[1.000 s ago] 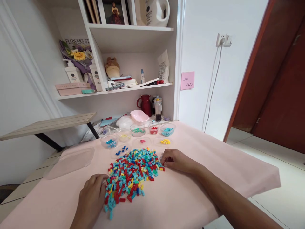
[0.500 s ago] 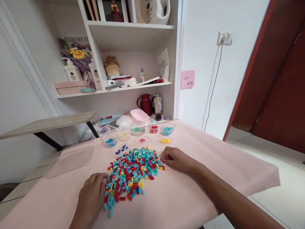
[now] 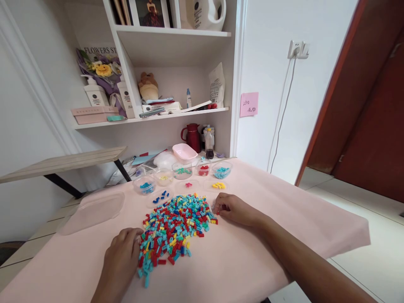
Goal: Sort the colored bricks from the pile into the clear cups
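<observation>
The table (image 3: 259,256) has open cloth near and right of the brick pile (image 3: 176,223), up to its right edge; clear tubs (image 3: 221,170) line the far side. Bricks are small, glossy. The left hand (image 3: 123,250), loosely curled, rests at the pile's left edge; the right hand (image 3: 230,208), fingers bent, at its right. Any grip is unclear.

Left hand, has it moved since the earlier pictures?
No, I see no clear shift either way: the left hand keeps its place relative to the large clear lid.

The white jug (image 3: 206,16) is cut off by the top edge.
</observation>
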The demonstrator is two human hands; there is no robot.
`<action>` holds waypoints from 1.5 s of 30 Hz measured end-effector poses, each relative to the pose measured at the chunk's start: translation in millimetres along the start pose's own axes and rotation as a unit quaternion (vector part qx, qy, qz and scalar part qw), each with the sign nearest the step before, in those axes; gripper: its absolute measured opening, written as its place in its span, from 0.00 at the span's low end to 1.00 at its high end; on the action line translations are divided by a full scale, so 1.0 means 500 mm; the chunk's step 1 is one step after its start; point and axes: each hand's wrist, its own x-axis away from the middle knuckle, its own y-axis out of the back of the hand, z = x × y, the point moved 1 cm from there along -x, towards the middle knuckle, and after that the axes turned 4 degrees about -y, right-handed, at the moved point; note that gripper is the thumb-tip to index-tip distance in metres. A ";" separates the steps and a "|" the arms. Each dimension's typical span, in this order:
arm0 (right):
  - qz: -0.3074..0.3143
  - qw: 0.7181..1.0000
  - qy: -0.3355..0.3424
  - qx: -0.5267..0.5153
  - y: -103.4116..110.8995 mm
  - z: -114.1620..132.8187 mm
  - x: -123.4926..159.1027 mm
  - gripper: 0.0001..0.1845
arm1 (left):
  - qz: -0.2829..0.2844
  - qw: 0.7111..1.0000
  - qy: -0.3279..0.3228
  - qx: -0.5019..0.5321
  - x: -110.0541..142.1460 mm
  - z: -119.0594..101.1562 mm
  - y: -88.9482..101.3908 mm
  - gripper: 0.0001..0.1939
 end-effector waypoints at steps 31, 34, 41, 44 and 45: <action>0.029 0.997 -0.021 -0.063 0.016 0.005 0.009 0.12 | 0.003 1.000 -0.002 -0.008 -0.002 0.000 0.000 0.19; 0.043 0.996 -0.037 -0.075 0.021 0.002 0.012 0.13 | 0.006 1.000 -0.004 -0.009 -0.002 0.004 -0.002 0.19; 0.043 0.994 -0.051 -0.083 0.019 -0.010 0.017 0.17 | 0.002 1.000 -0.008 0.001 -0.003 0.004 -0.003 0.19; 0.047 0.995 -0.048 -0.070 0.017 -0.013 0.016 0.16 | 0.003 1.000 -0.002 -0.001 -0.004 0.004 -0.003 0.19; 0.048 0.996 -0.044 -0.065 0.017 -0.014 0.015 0.15 | 0.004 1.000 -0.002 -0.003 -0.004 0.005 -0.004 0.19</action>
